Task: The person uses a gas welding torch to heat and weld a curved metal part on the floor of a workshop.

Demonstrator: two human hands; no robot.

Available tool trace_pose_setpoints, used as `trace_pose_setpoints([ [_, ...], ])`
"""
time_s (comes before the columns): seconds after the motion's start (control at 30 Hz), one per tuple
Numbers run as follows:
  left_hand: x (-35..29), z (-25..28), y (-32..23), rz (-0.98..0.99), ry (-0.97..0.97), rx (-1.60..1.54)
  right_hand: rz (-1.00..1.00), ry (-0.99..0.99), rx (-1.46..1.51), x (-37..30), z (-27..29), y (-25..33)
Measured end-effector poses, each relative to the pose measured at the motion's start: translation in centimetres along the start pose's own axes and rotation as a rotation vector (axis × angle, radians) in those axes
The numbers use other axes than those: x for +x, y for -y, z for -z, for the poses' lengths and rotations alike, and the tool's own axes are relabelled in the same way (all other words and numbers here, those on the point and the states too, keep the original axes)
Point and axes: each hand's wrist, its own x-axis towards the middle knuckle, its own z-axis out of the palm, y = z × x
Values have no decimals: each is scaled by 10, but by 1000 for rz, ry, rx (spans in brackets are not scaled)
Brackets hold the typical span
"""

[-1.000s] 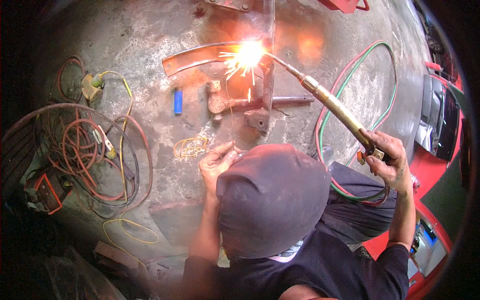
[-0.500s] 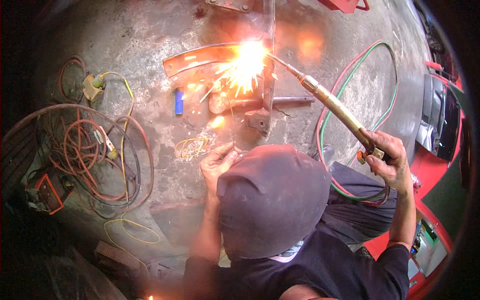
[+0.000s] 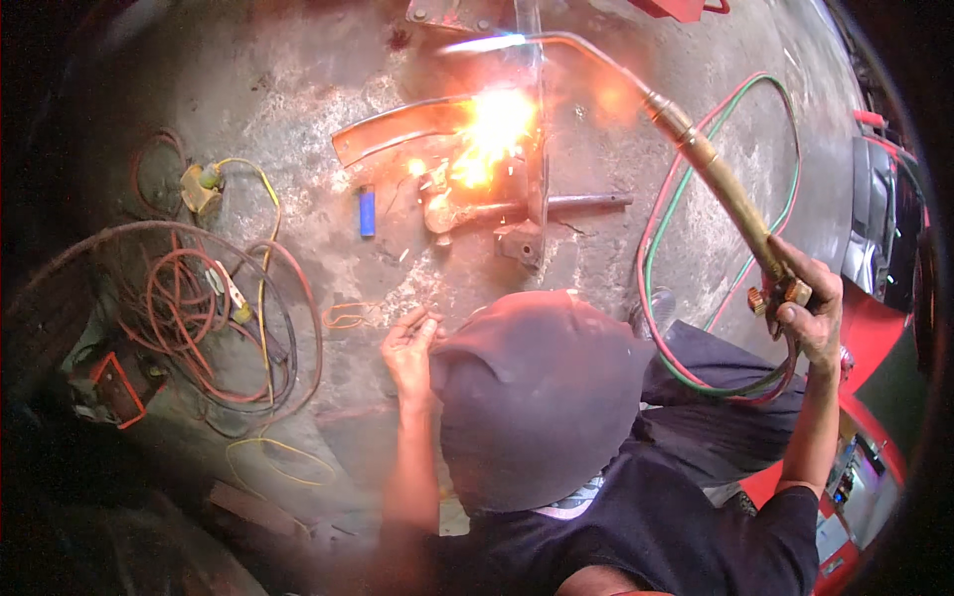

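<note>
My right hand (image 3: pixel 810 303) grips the brass handle of a gas torch (image 3: pixel 715 164). Its bent tip points left, with a lit flame (image 3: pixel 487 45) above the metalwork. A bright glow with sparks (image 3: pixel 497 124) covers where a curved metal strip (image 3: pixel 393 131) meets an upright metal bar (image 3: pixel 538 184). Below it lie a round metal rod (image 3: pixel 586 201) and a bracket (image 3: pixel 519 241). My left hand (image 3: pixel 409 343) is closed, fingers bent and pinched, below the metalwork and apart from it; what it holds, if anything, is not clear. A dark fabric-covered shape (image 3: pixel 542 407) fills the lower middle.
A small blue cylinder (image 3: pixel 368 211) and a thin yellowish wire loop (image 3: pixel 348 316) lie on the concrete floor. Tangled reddish cables (image 3: pixel 184 298) and a yellow cord (image 3: pixel 270 189) are at left. Red and green hoses (image 3: pixel 648 248) loop at right, beside red metal panels (image 3: pixel 874 343).
The torch has lifted away from the glowing joint, its tip now above it with the flame visible. My left hand has drawn back left and down; the thin rod it held no longer shows clearly.
</note>
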Motion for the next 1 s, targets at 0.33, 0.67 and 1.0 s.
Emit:
trace_pose_setpoints([
  [0.33, 17, 43, 33, 81, -39, -170, -150, 75, 21, -4, 1, 9],
  [0.67, -10, -10, -2, 78, -54, 91, -78, 197, -46, 8, -16, 4],
  [1.0, -2, -50, 12, -126, 77, 28, -114, 203, -169, 17, -30, 17],
])
